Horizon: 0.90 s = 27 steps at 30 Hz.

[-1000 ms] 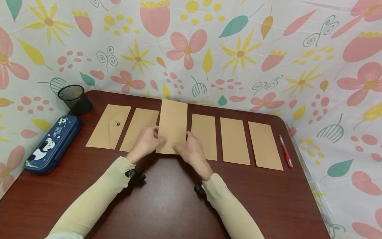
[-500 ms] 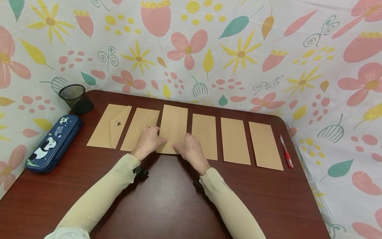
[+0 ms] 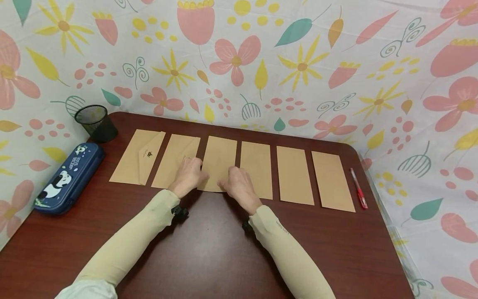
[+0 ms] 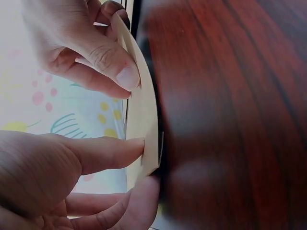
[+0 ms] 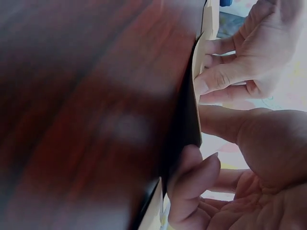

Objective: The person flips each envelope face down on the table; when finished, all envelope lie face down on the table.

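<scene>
A plain brown paper envelope [image 3: 220,155], third from the left in a row of similar envelopes, lies low over the table between my hands. My left hand [image 3: 188,174] pinches its near left corner, thumb on top and fingers at the edge. The right hand [image 3: 239,182] pinches the opposite near corner the same way. In the left wrist view the envelope [image 4: 146,115] bows slightly, its near edge just above the wood. My left hand overlaps the neighbouring envelope [image 3: 168,166]; my right hand overlaps the envelope [image 3: 257,166] on its other side.
At the row's left end, an envelope [image 3: 125,166] shows a flap with a crown print. Two more envelopes [image 3: 295,174] lie to the right, beside a red pen [image 3: 359,191]. A blue panda pencil case [image 3: 71,182] and black mesh pen holder [image 3: 98,124] stand left. Patterned cloth [image 3: 269,62] hangs behind.
The middle envelope has come down from a raised, tilted pose to nearly flat in the row. Both hands have lowered with it, the left shifting slightly right.
</scene>
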{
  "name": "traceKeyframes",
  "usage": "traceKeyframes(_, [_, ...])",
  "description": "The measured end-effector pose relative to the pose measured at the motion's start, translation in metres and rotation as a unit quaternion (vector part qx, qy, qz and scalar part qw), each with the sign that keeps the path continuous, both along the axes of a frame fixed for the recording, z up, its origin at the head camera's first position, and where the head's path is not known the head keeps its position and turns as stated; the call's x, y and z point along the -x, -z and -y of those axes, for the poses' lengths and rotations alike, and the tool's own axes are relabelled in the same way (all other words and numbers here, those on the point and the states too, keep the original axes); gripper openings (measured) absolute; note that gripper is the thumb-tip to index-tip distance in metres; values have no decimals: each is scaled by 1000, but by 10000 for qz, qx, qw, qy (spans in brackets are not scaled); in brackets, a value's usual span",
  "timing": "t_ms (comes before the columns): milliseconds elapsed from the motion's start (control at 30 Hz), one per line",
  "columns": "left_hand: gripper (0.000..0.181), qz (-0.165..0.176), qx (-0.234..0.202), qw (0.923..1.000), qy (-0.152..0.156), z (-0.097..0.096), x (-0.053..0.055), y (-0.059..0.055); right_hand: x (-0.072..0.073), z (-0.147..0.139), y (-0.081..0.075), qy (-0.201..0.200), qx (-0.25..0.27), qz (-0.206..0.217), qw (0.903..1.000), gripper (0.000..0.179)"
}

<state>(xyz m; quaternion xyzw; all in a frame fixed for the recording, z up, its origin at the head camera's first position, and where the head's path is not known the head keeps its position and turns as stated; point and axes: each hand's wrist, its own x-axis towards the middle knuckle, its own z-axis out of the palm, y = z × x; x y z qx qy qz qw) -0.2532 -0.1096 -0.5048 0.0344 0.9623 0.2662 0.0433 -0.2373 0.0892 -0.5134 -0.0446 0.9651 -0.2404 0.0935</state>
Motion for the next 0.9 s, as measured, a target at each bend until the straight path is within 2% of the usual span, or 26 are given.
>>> traceKeyframes(100, [31, -231, 72, 9997, 105, 0, 2, 4, 0, 0, -3, -24, 67, -19, 10000, 29])
traceKeyframes(267, [38, -353, 256, 9987, 246, 1, 2, 7, -4, -1, -10, -72, 98, -7, 9999, 23])
traceKeyframes(433, [41, -386, 324, 9981, 350, 2, 2, 8, -1, -4, -2, -190, -129, -71, 9997, 25])
traceKeyframes(567, [30, -326, 78, 9992, 234, 3, 3, 5, -2, -4, 0, -267, -140, -263, 9992, 43])
traceKeyframes(600, [28, -302, -31, 9994, 174, 4, 3, 4, -6, -2, -8, -263, -85, -256, 9993, 51])
traceKeyframes(633, [26, -324, -176, 9993, 113, 5, 1, 1, -12, 0, -18, -249, 1, -216, 9995, 59])
traceKeyframes(733, [25, -287, -439, 9986, -46, 4, -20, -30, -34, 10, -52, -186, 243, -166, 9994, 76])
traceKeyframes(800, [31, -385, -570, 9976, -77, 3, -36, -51, -46, 17, -70, -168, 427, -93, 9989, 76])
traceKeyframes(867, [40, -435, -627, 9970, -89, 3, -51, -70, -52, 22, -75, -232, 663, -31, 9975, 74])
traceKeyframes(900, [39, -500, -690, 9963, -97, 6, -55, -71, -54, 25, -76, -288, 774, 25, 9966, 74])
